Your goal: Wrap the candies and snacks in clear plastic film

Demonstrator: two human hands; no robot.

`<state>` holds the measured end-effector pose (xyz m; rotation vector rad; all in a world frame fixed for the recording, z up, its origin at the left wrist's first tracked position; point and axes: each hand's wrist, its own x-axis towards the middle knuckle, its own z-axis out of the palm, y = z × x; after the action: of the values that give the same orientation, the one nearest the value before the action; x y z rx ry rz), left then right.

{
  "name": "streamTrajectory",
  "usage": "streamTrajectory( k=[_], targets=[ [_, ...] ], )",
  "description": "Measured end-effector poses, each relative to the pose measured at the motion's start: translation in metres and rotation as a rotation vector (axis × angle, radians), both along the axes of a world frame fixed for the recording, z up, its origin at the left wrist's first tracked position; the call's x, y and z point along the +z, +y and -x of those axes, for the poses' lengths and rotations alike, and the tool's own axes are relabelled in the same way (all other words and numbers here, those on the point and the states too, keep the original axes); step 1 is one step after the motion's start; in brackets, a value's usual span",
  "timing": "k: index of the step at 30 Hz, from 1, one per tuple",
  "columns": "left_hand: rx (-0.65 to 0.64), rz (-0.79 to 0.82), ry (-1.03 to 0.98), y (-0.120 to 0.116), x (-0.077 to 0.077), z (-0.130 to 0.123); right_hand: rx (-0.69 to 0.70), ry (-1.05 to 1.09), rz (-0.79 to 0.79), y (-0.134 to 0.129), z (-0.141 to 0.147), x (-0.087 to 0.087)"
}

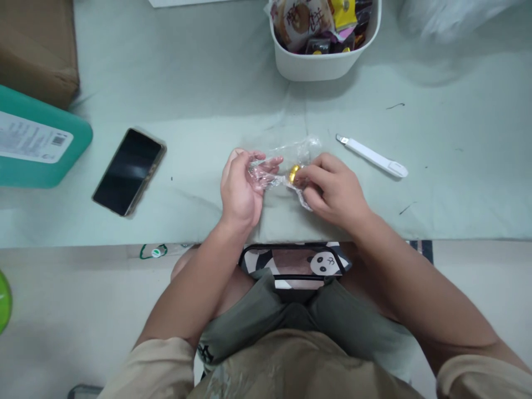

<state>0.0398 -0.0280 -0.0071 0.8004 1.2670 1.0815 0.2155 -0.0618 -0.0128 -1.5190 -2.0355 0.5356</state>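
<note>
Gold shows on the small item (pixel 295 174) my right hand (pixel 328 185) grips. My left hand (pixel 245 185) grasps clear plastic (pixel 272 169)

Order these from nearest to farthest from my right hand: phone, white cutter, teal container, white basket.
1. White cutter, just right of the right hand.
2. White basket, ahead, at the top of the view.
3. Phone, left, beyond the left hand.
4. Teal container, at the far left.
</note>
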Motion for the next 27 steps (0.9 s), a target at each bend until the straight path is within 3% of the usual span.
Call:
streamTrajectory(
  k=[5, 10, 16, 22, 27],
  targets=[
    [-0.034, -0.047, -0.055, 0.0, 0.005, 0.003, -0.064, 0.125, 0.015, 0.0, -0.002, 0.002],
    [-0.037, 0.017, -0.097, 0.001, 0.013, 0.004, -0.103, 0.188, 0.069, 0.002, -0.007, 0.003],
    [0.043, -0.022, -0.224, 0.008, 0.014, 0.013, -0.071, 0.071, -0.01, 0.001, -0.015, 0.001],
    [0.038, -0.068, 0.117, 0.018, 0.009, 0.02, -0.068, -0.166, -0.069, 0.001, -0.024, -0.006],
    [-0.098, -0.209, 0.355, 0.014, 0.015, 0.017, -0.065, -0.059, -0.041, 0.0, -0.025, -0.003]
  ],
)
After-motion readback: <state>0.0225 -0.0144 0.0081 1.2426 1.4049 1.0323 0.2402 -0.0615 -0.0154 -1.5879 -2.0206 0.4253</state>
